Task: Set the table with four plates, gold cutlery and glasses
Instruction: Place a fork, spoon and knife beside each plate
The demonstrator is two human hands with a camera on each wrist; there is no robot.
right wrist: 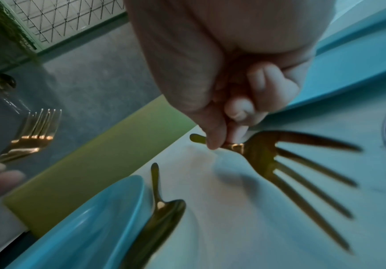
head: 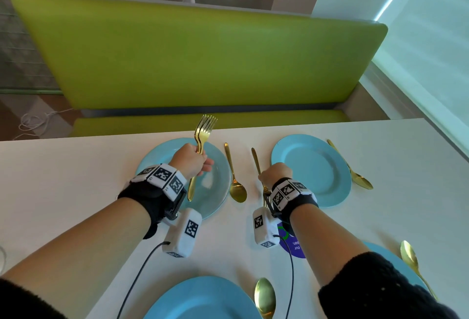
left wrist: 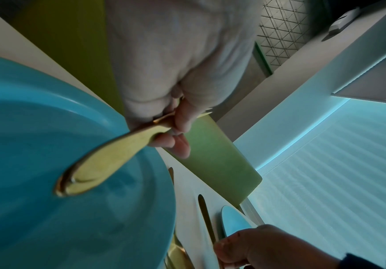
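Plates are already in their places: we count four blue ones on the white table [head: 76, 179], the far left plate [head: 218, 179], the far right plate [head: 312, 166], a near plate [head: 203, 298] at the bottom edge and another [head: 388, 260] mostly hidden under our right arm. Each plate has a gold spoon on its right side: one [head: 234, 179] between the two far plates, one [head: 351, 169] right of the far right plate, one [head: 265, 296] by the near plate and one [head: 412, 263] at the near right.

We are now at the forks. Our left hand [head: 191, 160] holds a small bundle of gold forks [head: 203, 136] above the far left plate, tines up and fingers curled around the handles; it looks like three, but we cannot count them surely. Our right hand [head: 275, 174] pinches a single fork [right wrist: 279, 163] near its neck, with the grip narrow and closed on it. This fork is low over the table, in the gap between the middle spoon and the far right plate, tines toward us. We cannot tell if it already touches the table.

We judge the task about half done. The remaining forks wait in the left hand. No knife and no glass shows in these views. A dark blue round sticker or coaster [head: 294, 245] lies under our right wrist.
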